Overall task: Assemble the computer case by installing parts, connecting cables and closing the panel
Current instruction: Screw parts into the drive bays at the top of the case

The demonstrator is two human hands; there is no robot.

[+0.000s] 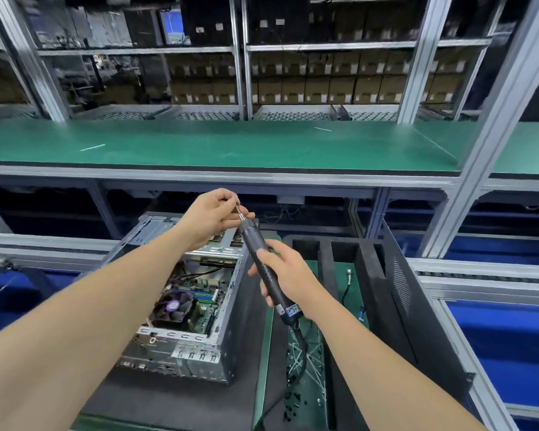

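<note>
A slim black electric screwdriver [253, 241] with a trailing cable is held tilted above the bench. Its barrel is gripped in the curled fingers of the right hand [288, 275], and its silver bit [240, 214] at the far end is pinched by the left hand [212, 217]. Below, to the left, an open grey metal computer case [234, 309] is laid on a dark mat [175, 399], its black round fan [172, 306] exposed. To the right, a black perforated side panel [417, 306] is seen standing on edge, and small black screws [293, 396] are scattered nearby.
</note>
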